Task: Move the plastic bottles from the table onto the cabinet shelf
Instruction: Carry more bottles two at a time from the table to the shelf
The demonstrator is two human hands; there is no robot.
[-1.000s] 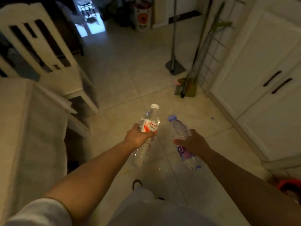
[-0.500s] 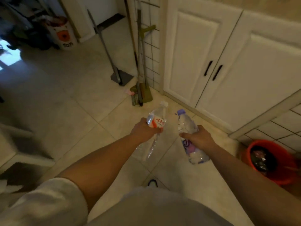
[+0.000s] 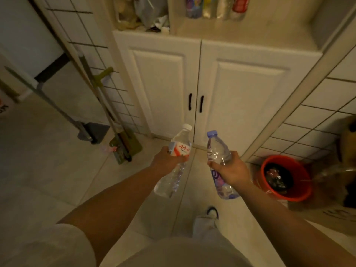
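While both arms reach forward toward the white cabinet | left hand clamped around red-labelled bottle, white cap tilted up toward the cabinet doors | right hand clamped around purple-labelled bottle, cap likewise toward the doors | both bottles below the cabinet shelf

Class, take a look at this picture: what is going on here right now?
A person stands facing a white cabinet, holding a plastic bottle in each hand. The left hand grips the red-labelled bottle; the right hand grips the purple-labelled bottle. Neither is on the open shelf yet, where other bottles already stand.
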